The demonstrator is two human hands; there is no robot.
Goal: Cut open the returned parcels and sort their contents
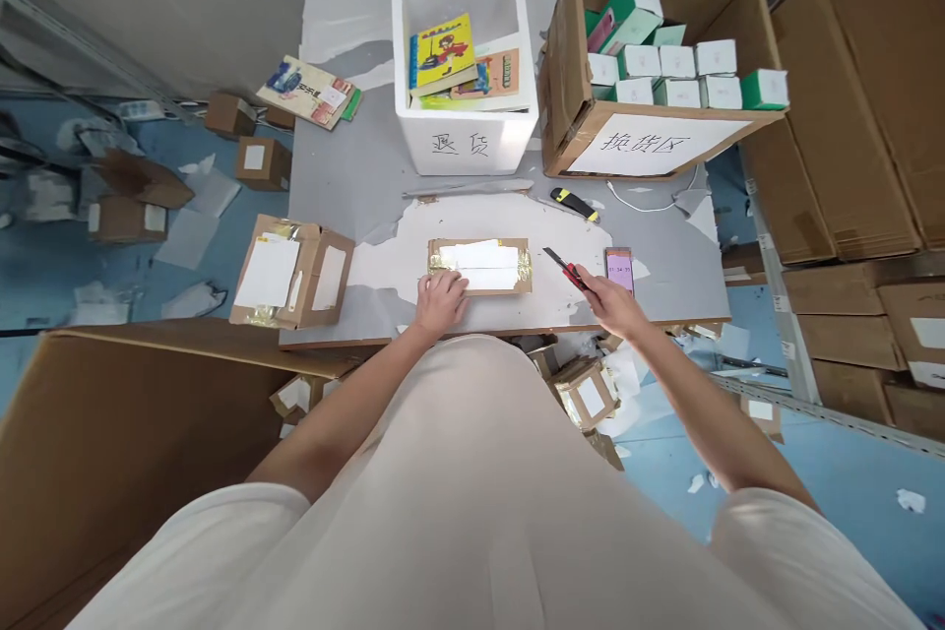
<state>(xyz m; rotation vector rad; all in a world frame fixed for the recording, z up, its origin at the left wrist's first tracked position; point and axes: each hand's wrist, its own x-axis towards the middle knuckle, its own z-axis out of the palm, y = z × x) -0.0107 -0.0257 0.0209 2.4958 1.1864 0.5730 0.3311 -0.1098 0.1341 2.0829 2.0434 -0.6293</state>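
Observation:
A small flat cardboard parcel (480, 266) with white labels and shiny tape at its ends lies near the table's front edge. My left hand (441, 303) rests on its near left corner, fingers stretched out over the label. In my right hand (611, 305) is a red utility knife (570, 272), its dark blade out and pointing up and left, apart from the parcel. A phone (619, 269) with a pink screen showing a timer lies just beyond that hand. Behind it lies a second utility knife (575, 205), yellow and black.
A white foam box (472, 143) with books stands at the back; right of it, a large carton (565, 89) holds green-and-white boxes. A taped carton (295, 273) and some books (310, 91) sit at the left edge. Shelves (801, 345) stand right; boxes and paper litter the floor.

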